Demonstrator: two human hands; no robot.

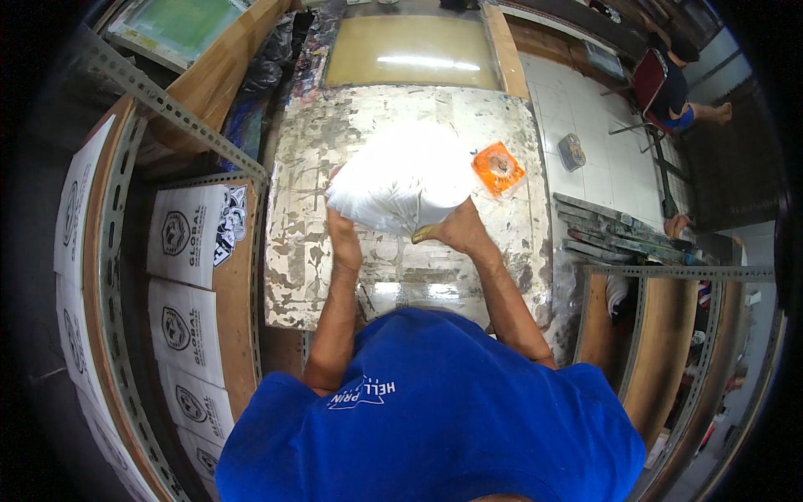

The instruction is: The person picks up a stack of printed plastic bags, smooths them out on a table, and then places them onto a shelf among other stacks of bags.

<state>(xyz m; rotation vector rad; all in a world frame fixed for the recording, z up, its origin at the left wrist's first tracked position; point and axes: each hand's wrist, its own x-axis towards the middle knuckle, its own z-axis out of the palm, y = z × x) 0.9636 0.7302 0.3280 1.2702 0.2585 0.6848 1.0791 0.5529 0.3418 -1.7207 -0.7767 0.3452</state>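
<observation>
Both my hands grip a thick stack of white sheets [397, 184] over the paint-stained table [303, 176]. Glare washes out its top; whether it is paper or cloth I cannot tell. The near edges are fanned and slightly bent. My left hand [341, 230] holds the left edge, its fingers mostly hidden beneath or behind the stack. My right hand [456, 227] clasps the near right corner, with the stained thumb showing along the front edge and the other fingers hidden. An orange packet [499, 170] with clear edges lies on the table, right of the stack and apart from it.
Beyond the table's far side lies a framed printing screen [410, 50]. At left, metal-framed shelves [238, 293] carry printed white sheets. Wooden shelves [640, 335] and stacked dark bars [619, 230] stand at right. Farther off, a person [676, 88] sits on a red chair [648, 79].
</observation>
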